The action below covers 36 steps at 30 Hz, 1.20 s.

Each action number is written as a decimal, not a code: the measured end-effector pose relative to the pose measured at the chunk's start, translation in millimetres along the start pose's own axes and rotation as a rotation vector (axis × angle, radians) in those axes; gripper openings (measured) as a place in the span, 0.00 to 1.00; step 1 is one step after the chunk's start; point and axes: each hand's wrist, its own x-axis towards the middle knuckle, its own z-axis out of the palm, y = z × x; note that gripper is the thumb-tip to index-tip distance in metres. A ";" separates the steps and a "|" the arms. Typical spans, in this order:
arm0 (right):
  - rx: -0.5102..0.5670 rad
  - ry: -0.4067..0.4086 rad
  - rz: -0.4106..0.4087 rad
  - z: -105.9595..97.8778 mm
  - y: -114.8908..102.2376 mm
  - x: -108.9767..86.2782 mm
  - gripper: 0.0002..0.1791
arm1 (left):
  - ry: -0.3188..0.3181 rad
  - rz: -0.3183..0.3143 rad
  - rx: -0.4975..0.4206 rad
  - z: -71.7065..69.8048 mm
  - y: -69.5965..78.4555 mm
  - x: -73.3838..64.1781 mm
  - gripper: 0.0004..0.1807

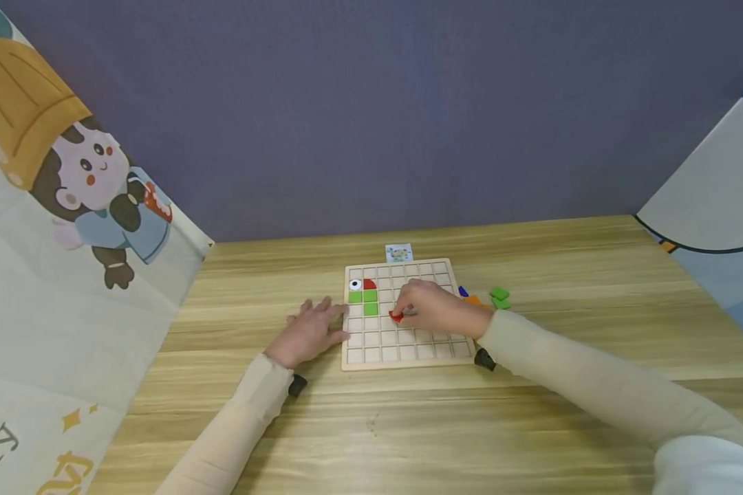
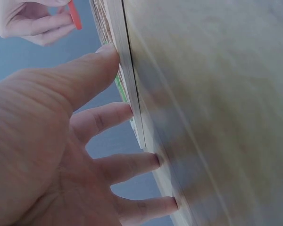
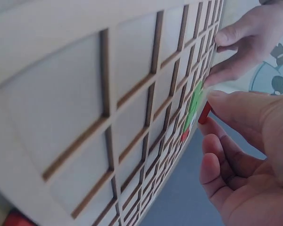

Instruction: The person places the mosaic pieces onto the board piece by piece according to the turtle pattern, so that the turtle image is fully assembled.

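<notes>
A wooden grid board (image 1: 408, 364) lies flat on the table. My right hand (image 1: 438, 309) is over its middle and pinches a red tile (image 3: 205, 113) between thumb and forefinger. In the head view that red tile (image 1: 396, 317) is just above the squares; whether it touches them I cannot tell. At the board's left edge, my left hand (image 1: 309, 333) has its fingers spread, with thumb and forefinger against the rim. Upper left squares hold a white tile with a black eye dot (image 1: 355, 284), a rounded red tile (image 1: 369, 284) and green tiles (image 1: 370, 309).
Behind the board lies a small picture card (image 1: 399, 253). To its right are loose green pieces (image 1: 500, 293), orange pieces (image 1: 473, 300) and a blue piece (image 1: 463, 291), partly hidden by the right arm. A dark panel (image 1: 408, 124) stands along the table's back edge.
</notes>
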 end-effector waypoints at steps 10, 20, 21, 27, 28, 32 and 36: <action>0.008 -0.015 -0.019 11.1 -4.7 12.3 0.07 | 0.008 0.008 0.002 0.5 -1.2 0.2 0.34; 0.007 -0.032 -0.069 23.4 -13.1 30.8 0.08 | 0.010 0.008 0.017 1.2 -2.6 3.5 0.33; 0.003 -0.036 -0.068 24.8 -13.9 32.2 0.08 | 0.009 0.008 0.016 1.2 -2.6 3.5 0.33; -0.002 -0.054 -0.045 29.7 -17.8 37.2 0.07 | 0.009 0.009 0.020 1.3 -2.9 2.8 0.33; 0.000 -0.056 -0.040 29.8 -18.4 37.4 0.07 | 0.009 0.008 0.020 1.3 -2.8 2.8 0.33; -0.015 -0.049 -0.023 30.3 -20.6 38.7 0.07 | 0.009 0.006 0.015 1.6 -2.6 3.2 0.33; -0.020 -0.038 -0.012 30.2 -22.8 39.7 0.07 | 0.010 0.003 0.012 2.0 -3.2 3.6 0.33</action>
